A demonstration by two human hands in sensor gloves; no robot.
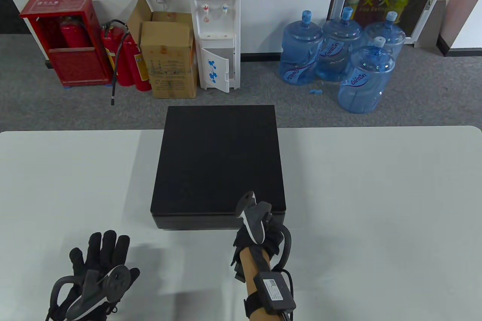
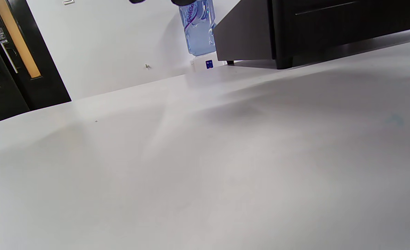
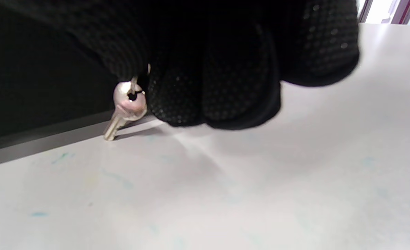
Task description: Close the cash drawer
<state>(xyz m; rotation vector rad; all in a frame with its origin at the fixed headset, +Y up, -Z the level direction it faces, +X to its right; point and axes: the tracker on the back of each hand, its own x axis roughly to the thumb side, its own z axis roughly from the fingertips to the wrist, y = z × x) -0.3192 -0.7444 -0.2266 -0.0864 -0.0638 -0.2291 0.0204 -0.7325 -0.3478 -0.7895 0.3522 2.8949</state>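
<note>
Fingers point(image 3: 225, 86) of the right hand point(image 1: 260, 230) are curled at the cash drawer point(image 1: 220, 219) front, at 12 o'clock; a key point(image 3: 126, 107) dangles beside them; whether it is pinched cannot be told.

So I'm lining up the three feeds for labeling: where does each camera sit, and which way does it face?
Table view: high at the person's side, looking down over the white table and black cash drawer to the far wall; both gloved hands show, left hand, right hand.
Left wrist view: low above the table, facing the drawer's front corner; only fingertips at the top edge.
Right wrist view: low, facing the drawer front; curled fingers and a hanging key.
All three share the drawer and table.
</note>
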